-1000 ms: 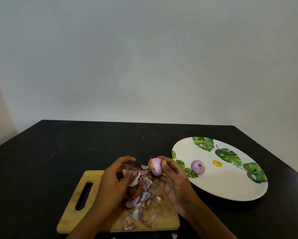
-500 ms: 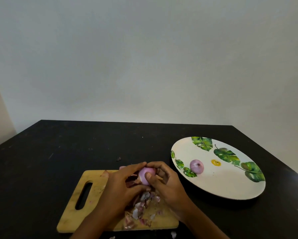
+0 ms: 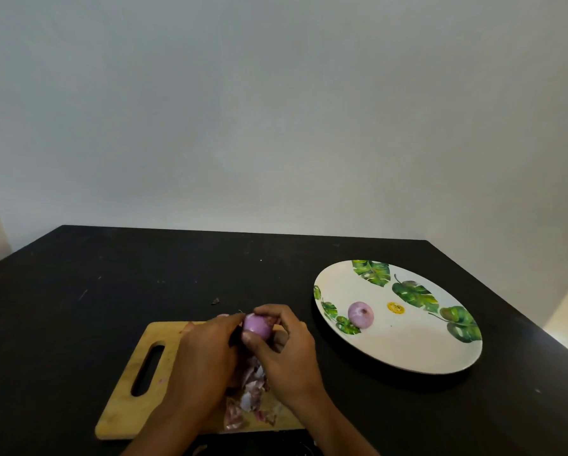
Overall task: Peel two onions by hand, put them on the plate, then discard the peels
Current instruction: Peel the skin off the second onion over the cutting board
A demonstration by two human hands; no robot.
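Note:
Both hands hold a small purple onion (image 3: 257, 326) above the far edge of the wooden cutting board (image 3: 134, 386). My right hand (image 3: 287, 352) grips it, thumb beneath and fingers curled over its top. The fingertips of my left hand (image 3: 207, 353) pinch its left side. A patch of reddish skin shows at the onion's upper right. Loose peels (image 3: 248, 403) lie heaped on the board under my hands. A second, peeled onion (image 3: 360, 314) lies on the white leaf-patterned plate (image 3: 407, 350) to the right.
The board and plate sit on a black table (image 3: 111, 284) against a pale wall. A small scrap (image 3: 215, 301) lies on the table just beyond the board. The table's right edge runs close behind the plate.
A second ago my left hand was off the onion, over the peels. It has come back to the onion, and both hands have drawn it left, above the board's far edge.

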